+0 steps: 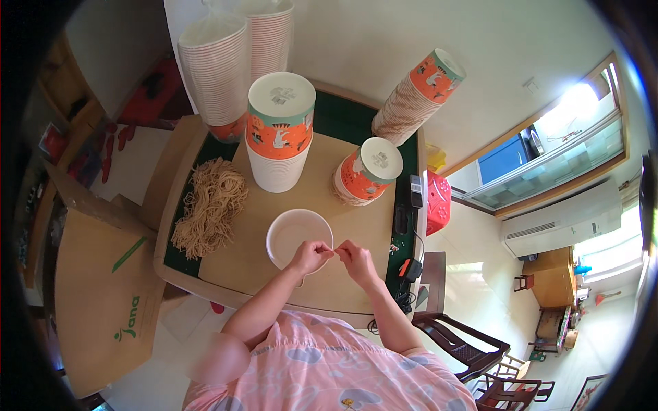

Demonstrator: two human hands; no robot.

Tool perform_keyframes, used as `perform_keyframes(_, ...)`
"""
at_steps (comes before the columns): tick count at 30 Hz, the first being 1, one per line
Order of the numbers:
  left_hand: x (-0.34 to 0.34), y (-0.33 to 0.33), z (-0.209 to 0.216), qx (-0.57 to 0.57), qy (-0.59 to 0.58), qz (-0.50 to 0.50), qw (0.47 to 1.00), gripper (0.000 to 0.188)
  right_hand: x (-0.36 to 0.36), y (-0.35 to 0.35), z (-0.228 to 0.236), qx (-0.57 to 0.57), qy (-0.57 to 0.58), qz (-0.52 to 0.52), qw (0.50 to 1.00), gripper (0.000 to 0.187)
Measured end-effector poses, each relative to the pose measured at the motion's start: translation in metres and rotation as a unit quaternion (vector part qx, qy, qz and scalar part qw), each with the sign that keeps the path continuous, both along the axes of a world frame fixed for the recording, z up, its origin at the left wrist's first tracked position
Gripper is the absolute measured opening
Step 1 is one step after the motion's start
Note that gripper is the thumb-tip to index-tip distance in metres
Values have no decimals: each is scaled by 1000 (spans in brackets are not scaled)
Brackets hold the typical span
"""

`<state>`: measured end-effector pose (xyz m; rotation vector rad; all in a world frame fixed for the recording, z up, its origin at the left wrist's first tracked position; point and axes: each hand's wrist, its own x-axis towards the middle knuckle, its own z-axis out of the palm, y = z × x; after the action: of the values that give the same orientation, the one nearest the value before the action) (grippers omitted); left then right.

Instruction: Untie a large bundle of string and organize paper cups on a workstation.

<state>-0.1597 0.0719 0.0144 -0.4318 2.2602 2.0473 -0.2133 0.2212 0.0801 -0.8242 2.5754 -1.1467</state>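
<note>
My left hand (312,258) and my right hand (356,261) meet at the near right rim of a white paper bucket (288,233), which stands open side up on the tan board. Both hands are closed in a pinch, fingertips almost touching. Whatever is between them is too small to make out. To the left lies a loose heap of beige string (211,202). Behind the bucket rises an upside-down stack of paper buckets (279,137), the top one orange and green. A shorter upside-down stack (367,171) of similar buckets stands to its right.
Tall bagged bucket stacks (216,72) stand at the back left, and a leaning stack (419,96) at the back right. Along the table's right edge lie a black and orange device (410,269) and cables. A cardboard box (103,288) is left of the table, a dark chair (462,346) right.
</note>
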Motion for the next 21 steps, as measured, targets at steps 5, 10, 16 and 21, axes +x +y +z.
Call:
perform_keyframes(5,0,0,0,-7,3,4,1000,14,4,-3,1,41,-29,-22,999,15)
perform_keyframes(10,0,1,4,-10,0,11,1000,14,8,-3,-6,20,-6,-55,998,16)
perform_keyframes(16,1,2,-3,-21,15,41,999,18,11,-2,-2,-7,-46,-73,996,12)
perform_keyframes(21,1,-13,12,-135,-114,-35,984,28,14,-1,9,-30,-42,-96,994,10)
